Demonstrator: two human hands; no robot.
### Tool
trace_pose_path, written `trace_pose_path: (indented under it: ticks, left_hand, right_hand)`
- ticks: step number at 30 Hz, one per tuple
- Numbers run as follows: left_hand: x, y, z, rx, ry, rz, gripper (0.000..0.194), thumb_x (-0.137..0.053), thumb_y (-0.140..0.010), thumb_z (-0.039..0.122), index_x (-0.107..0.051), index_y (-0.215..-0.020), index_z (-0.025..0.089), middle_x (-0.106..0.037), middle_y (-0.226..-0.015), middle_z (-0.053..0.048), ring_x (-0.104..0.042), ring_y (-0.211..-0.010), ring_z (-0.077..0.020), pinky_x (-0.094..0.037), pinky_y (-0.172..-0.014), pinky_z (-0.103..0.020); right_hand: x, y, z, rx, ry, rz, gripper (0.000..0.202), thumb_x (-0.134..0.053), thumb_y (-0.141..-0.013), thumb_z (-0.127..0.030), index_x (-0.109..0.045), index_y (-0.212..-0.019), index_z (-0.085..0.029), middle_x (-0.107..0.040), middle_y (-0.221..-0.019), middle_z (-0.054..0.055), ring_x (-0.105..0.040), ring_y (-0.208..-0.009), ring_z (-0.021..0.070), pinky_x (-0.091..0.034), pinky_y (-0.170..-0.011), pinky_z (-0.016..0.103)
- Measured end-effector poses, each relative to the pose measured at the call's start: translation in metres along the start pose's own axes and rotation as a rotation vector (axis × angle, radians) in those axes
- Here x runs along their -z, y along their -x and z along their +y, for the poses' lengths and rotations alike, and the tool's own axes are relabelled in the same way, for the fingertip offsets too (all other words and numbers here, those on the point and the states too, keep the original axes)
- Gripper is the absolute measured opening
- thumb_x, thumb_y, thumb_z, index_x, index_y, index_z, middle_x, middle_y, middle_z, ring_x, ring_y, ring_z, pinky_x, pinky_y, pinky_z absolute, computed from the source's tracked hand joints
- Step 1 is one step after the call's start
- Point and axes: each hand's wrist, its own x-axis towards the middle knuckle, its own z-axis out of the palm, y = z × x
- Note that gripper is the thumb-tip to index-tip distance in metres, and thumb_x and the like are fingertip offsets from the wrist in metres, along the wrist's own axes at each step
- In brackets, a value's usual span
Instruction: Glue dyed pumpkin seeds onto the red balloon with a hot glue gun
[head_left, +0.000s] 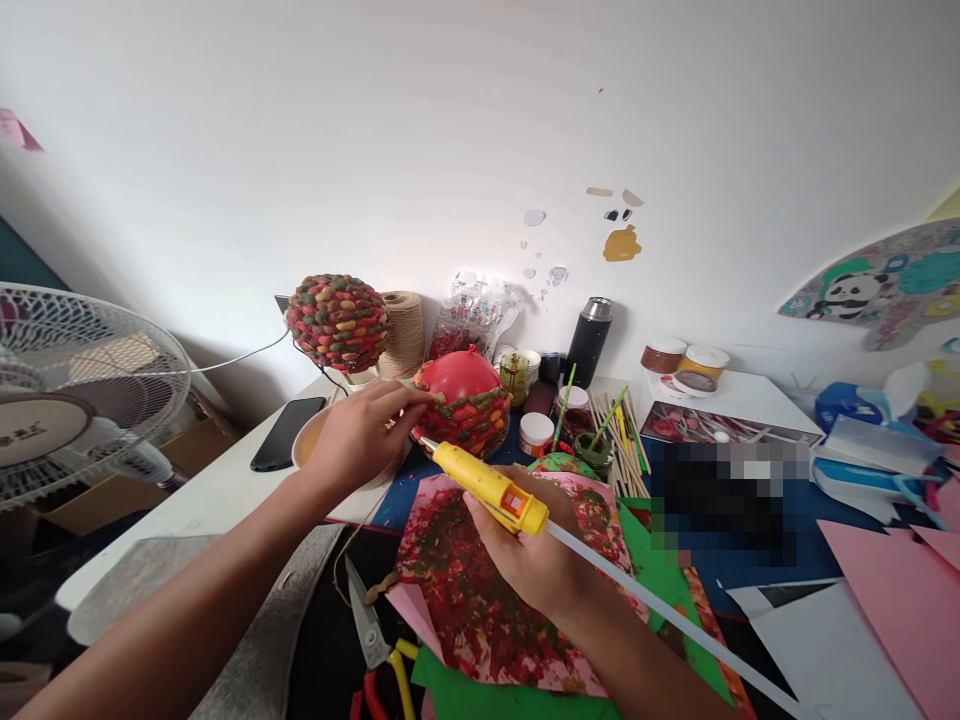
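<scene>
My right hand point(525, 550) is wrapped round a yellow glue gun point(487, 485). A long pale glue stick point(660, 600) runs out of its back end, and the nozzle points up and left toward the balloon. The red balloon point(461, 375) has its tied end upward. Rows of red, green and yellow painted pieces point(472, 420) cover its lower part, while the top is bare. At the balloon's left side, my left hand point(367, 425) pinches a small yellowish piece point(436, 398) against or very near its surface. A bowl point(306, 440) stands partly hidden behind this hand.
A fully covered ball point(339, 322) stands at the back left by a twine spool point(403, 335). Scissors point(367, 620) lie open in front, beside paint-stained paper point(487, 600). Paint jars point(536, 434), a black flask point(589, 340), a phone point(287, 434) and a fan point(82, 400) surround the work.
</scene>
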Motion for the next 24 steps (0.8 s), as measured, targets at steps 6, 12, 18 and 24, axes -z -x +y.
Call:
trace_pose_path:
  ticks: [6,12,18,24]
  left_hand:
    - [-0.006,0.001,-0.001,0.031,0.017,-0.015,0.033,-0.057,-0.112,0.036,-0.084,-0.128,0.026,-0.086,-0.106,-0.008,-0.080,-0.091,-0.0243,-0.059,-0.083,-0.033]
    - [-0.002,0.030,0.016,0.086,0.148,0.030,0.028,-0.060,-0.111,0.039,-0.083,-0.113,0.024,-0.087,-0.099,-0.007,-0.080,-0.089,-0.0243,-0.058,-0.081,-0.033]
    - [-0.014,0.055,0.067,-0.163,0.346,-0.357,0.024,-0.058,-0.108,0.018,-0.081,-0.113,0.024,-0.085,-0.100,-0.007,-0.081,-0.087,-0.0231,-0.059,-0.076,-0.031]
    - [-0.052,0.056,0.084,-0.218,0.357,-0.443,0.031,-0.061,-0.100,0.011,-0.083,-0.116,0.025,-0.085,-0.105,-0.011,-0.082,-0.098,-0.0285,-0.065,-0.090,-0.038]
  right_hand:
    - [0.000,0.002,0.003,-0.041,-0.006,0.015,0.010,-0.069,-0.108,-0.025,-0.079,-0.105,-0.025,-0.086,-0.091,0.007,-0.085,-0.079,0.0265,-0.070,-0.074,0.034]
    - [0.005,0.001,0.005,-0.181,-0.064,0.122,0.018,-0.073,-0.108,-0.036,-0.080,-0.097,-0.024,-0.078,-0.072,0.002,-0.075,-0.058,0.0216,-0.066,-0.059,0.031]
    - [0.004,0.000,0.008,-0.287,-0.058,0.150,0.029,-0.071,-0.109,-0.046,-0.083,-0.098,-0.022,-0.076,-0.065,0.002,-0.073,-0.054,0.0213,-0.066,-0.056,0.032]
    - [-0.001,0.004,0.011,-0.219,-0.044,0.165,0.017,-0.075,-0.107,-0.038,-0.084,-0.102,-0.024,-0.088,-0.090,0.008,-0.087,-0.080,0.0276,-0.074,-0.075,0.034]
